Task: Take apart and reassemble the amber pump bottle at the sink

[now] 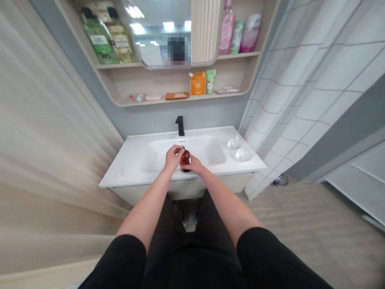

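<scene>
A dark amber bottle (185, 157) with a white label on its right side is held over the front rim of the white sink (144, 176). My right hand (195, 165) is wrapped round the bottle's lower body from the right. At the bottle's neck, the fingers of my left hand (173, 155) pinch the small dark top, which they largely hide. Behind both hands, the black faucet (180, 125) rises from the back of the sink.
Two crumpled clear plastic pieces (243, 154) lie on the sink's right side. Above is a shelf (144, 102) with an orange pouch (197, 83), a green tube (211, 81) and several bottles around a mirror (164, 40). Curtains (60, 120) hang at left.
</scene>
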`<state>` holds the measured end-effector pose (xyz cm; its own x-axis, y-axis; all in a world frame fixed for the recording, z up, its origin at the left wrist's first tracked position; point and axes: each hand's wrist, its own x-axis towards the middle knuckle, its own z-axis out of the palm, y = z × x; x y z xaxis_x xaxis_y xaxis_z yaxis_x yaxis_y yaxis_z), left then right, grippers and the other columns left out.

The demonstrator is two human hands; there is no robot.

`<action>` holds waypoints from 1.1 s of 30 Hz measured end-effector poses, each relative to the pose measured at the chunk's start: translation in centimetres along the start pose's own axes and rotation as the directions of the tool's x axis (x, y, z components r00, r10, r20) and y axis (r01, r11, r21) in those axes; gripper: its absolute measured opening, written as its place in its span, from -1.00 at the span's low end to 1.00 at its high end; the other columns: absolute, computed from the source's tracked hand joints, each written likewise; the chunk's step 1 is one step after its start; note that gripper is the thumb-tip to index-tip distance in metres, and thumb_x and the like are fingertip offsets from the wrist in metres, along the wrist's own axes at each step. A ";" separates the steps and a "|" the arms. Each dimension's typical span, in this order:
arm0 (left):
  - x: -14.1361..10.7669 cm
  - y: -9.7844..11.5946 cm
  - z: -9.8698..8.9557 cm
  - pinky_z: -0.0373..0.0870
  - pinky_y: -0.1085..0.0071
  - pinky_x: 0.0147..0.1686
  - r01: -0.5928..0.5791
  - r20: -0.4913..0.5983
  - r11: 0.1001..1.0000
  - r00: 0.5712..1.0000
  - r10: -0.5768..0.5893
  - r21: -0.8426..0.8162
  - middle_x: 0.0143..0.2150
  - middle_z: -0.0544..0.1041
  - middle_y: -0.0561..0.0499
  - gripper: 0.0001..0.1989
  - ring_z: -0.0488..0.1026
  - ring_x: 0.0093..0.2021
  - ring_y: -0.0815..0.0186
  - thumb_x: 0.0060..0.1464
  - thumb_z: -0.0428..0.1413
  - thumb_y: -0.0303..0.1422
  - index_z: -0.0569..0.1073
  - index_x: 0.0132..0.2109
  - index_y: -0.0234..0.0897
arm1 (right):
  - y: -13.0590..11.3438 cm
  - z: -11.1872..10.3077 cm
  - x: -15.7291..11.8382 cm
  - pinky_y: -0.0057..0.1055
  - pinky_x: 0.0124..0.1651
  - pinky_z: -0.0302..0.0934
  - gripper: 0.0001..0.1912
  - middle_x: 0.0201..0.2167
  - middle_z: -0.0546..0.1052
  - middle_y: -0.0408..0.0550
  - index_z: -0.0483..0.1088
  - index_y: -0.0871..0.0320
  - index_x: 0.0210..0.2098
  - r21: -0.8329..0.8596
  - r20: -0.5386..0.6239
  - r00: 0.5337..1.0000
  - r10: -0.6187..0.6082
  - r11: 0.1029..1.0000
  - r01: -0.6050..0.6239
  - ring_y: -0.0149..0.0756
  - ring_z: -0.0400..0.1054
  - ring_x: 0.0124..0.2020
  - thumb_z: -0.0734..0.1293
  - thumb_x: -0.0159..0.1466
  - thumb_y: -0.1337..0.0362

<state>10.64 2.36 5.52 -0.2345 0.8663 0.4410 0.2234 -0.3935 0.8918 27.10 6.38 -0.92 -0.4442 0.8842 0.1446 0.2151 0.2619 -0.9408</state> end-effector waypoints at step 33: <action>-1.3 -1.4 -1.7 0.60 -0.03 0.25 0.077 0.088 0.996 0.993 -0.073 -0.054 0.11 0.68 -0.19 -0.41 0.66 0.19 0.02 0.00 0.48 -0.24 0.58 0.17 -0.19 | -0.3 -0.2 -0.4 0.00 0.30 0.45 -0.23 0.06 0.73 -0.01 0.55 0.09 0.19 0.042 0.085 0.995 -0.055 0.998 0.051 0.03 0.61 0.10 0.72 0.04 0.08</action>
<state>9.05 1.26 3.90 -0.1658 0.9163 0.3646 0.1528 -0.3413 0.9274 27.38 5.99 -0.64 -0.5278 0.8323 0.1694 0.1551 0.2906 -0.9442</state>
